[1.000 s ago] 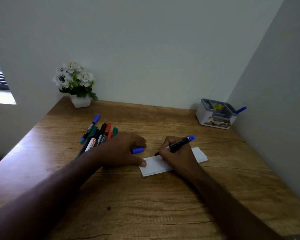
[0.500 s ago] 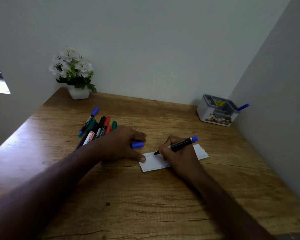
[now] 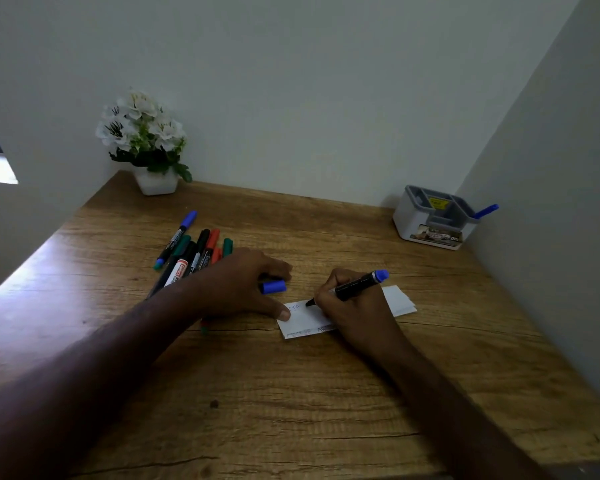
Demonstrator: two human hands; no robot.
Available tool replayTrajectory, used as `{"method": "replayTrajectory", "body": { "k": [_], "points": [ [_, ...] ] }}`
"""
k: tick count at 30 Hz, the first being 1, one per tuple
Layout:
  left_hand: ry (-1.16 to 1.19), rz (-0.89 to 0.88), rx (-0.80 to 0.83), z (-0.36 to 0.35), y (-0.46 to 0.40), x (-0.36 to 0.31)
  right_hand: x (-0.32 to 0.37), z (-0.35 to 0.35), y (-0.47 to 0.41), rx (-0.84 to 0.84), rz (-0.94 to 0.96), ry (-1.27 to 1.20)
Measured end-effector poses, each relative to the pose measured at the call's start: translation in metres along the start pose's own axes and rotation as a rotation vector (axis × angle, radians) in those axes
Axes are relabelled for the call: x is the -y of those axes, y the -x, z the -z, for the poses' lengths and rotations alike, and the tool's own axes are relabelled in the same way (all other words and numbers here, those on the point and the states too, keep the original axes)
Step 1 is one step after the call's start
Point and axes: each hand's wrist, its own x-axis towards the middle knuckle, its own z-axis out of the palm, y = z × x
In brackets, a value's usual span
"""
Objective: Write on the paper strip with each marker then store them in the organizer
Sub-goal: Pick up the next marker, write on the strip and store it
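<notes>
Nearest you, both forearms reached out over the wooden bench [image 3: 291, 410]. Your right hand [image 3: 355, 315] had its fingers curled round a black marker [image 3: 355, 287] with a blue end, the tip touching the paper strip [image 3: 302, 320] near its left end — faint marks showed there and along its near edge. The strip lay flat on the bench, its right part hidden under that hand. Your left hand [image 3: 238, 284] pressed its thumb on the strip's left edge, and its fingers curled over a blue cap [image 3: 273, 286] just beside the strip. Behind that hand lay the other markers [image 3: 191, 252] in a loose bundle — blue, green, black and red caps. Farther off, at the back right corner, stood the organizer [image 3: 433, 220], a blue pen [image 3: 485, 211] leaning out of it. At the back left stood a pot of white flowers [image 3: 144, 140].
</notes>
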Motion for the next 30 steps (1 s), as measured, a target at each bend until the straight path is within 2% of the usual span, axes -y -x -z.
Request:
{"method": "replayTrajectory", "body": {
  "k": [30],
  "points": [
    [-0.005,0.007,0.010,0.0006,0.0005,-0.0007,-0.0026,0.0007,-0.0025,-0.038,0.022,-0.001]
  ]
}}
